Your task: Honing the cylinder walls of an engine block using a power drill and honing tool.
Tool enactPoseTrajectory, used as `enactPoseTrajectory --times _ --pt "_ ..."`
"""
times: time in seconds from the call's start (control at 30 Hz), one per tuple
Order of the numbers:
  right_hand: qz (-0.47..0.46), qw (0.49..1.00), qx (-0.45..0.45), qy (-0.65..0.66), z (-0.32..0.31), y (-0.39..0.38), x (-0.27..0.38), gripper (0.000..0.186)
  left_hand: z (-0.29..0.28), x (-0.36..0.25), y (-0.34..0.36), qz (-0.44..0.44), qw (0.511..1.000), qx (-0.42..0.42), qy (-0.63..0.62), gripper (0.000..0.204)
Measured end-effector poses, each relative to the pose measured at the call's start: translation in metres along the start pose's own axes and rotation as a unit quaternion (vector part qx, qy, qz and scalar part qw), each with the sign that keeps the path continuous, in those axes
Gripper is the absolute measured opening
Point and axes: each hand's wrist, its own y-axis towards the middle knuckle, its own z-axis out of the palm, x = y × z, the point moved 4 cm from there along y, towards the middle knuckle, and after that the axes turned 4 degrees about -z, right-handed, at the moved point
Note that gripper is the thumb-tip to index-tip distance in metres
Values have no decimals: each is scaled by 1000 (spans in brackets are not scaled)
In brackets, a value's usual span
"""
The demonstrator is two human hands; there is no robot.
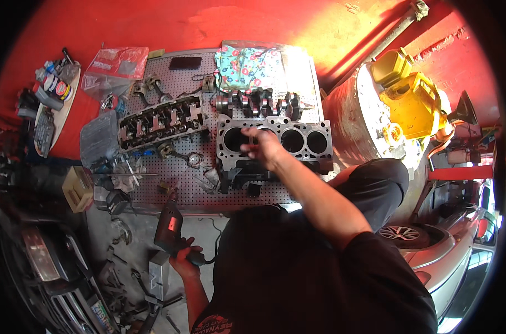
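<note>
My left hand (185, 259) is wrapped round the handle of a dark corded power drill (169, 224), held at the near edge of the table with its chuck pointing away from me. Over the engine block (304, 157) hovers my right hand (264, 147), its fingers slightly blurred but apart, with nothing visible in them. The hand covers part of the two left cylinder bores; the two right bores show as round dark holes. Just behind the block lies a crankshaft (264, 104). To its left rests a cylinder head (163, 123).
On the perforated metal table (186, 186) are connecting rods with pistons (194, 160), a dark phone (186, 63) and a flowered cloth (247, 65). A drum (350, 117) with yellow jugs (411, 103) stands right. Bottles (57, 86) sit on a shelf at left. Cars flank me.
</note>
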Motion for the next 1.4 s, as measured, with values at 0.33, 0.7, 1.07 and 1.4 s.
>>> enactPoseTrajectory --times 0.33,0.7,1.07,1.4 --pt "-68 989 -121 -44 35 0 -21 95 -15 10 40 -10 999 19 31 60" --pt "8 492 173 -853 -12 -52 35 103 -7 62 104 -120 967 77 -212 50" --pt "-142 78 292 -943 -51 0 71 86 16 103 133 -77 912 153 -373 54" --pt "-76 474 266 -836 -13 -47 78 74 55 148 137 -224 893 152 -361 41"
